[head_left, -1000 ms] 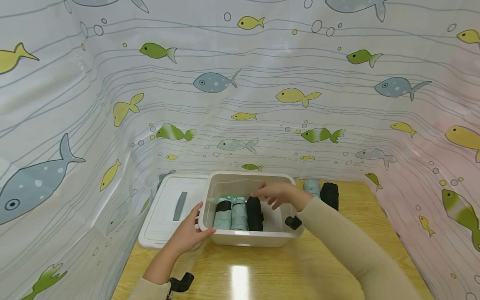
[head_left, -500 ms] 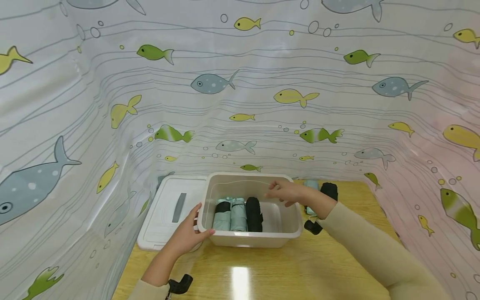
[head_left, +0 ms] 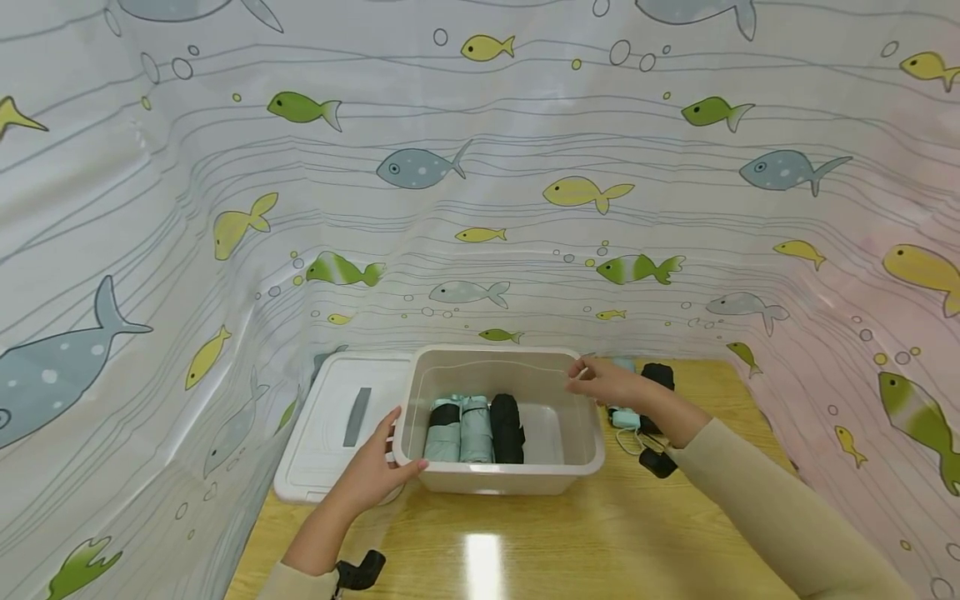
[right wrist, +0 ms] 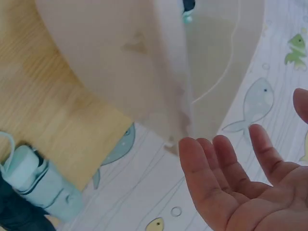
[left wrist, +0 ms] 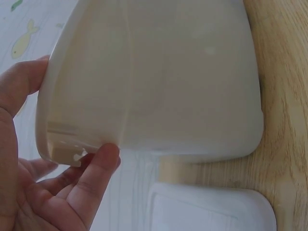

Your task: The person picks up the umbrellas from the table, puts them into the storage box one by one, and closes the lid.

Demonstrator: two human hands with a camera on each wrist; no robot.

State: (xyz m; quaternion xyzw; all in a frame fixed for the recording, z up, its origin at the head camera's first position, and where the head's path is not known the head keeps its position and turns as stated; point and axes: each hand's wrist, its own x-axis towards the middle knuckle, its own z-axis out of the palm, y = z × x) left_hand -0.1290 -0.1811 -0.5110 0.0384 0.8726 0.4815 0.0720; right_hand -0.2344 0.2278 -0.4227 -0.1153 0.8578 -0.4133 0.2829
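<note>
A white plastic storage box stands on the table. Inside, toward its left, lie a mint umbrella with a black band, a plain mint umbrella and a black umbrella, all folded and side by side. My left hand grips the box's left end, thumb at the front corner and fingers by the side handle. Over the right rim hovers my right hand, fingers loosely bent and holding nothing. Beyond it another mint umbrella and a black umbrella lie on the table, partly hidden by that arm.
A white lid with a grey strip lies flat left of the box. The wooden table reaches toward me in front of it. A fish-print curtain hangs close behind and along both sides.
My right hand has moved right, from above the black umbrella inside the box to over the right rim. My left hand keeps its place on the box, and the umbrellas inside stay put.
</note>
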